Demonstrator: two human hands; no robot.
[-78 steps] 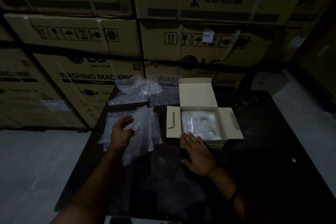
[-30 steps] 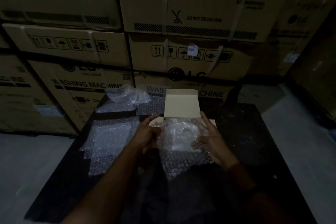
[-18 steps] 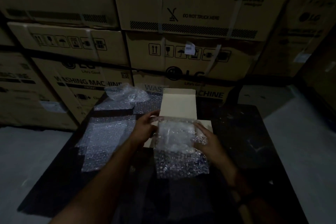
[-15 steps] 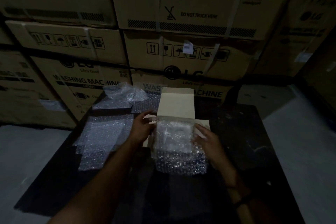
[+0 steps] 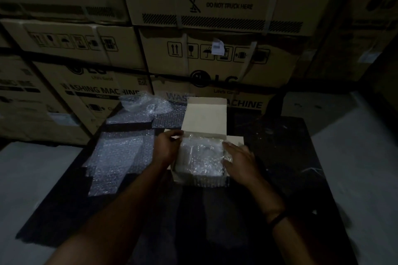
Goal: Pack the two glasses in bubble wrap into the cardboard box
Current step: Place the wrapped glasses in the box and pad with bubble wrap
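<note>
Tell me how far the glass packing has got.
Done: a pale wrapped bundle sits inside the small beige cardboard box. In hand: a clear bubble wrap sheet lies over it, the right hand pressing it flat, the left hand at its left edge. Left: tuck the overhanging front edge, close the raised lid.

The small pale cardboard box (image 5: 204, 118) stands open on the dark bench (image 5: 280, 148), lid flap upright at the rear, with clear bubble wrap (image 5: 201, 157) covering its interior and overhanging the front wall.

There is 1 cardboard box (image 5: 204, 118) on 1 table (image 5: 280, 146), with 2 hands: left hand (image 5: 167, 148), right hand (image 5: 241, 158). Pieces of bubble wrap (image 5: 120, 157) number at least 4.
</note>
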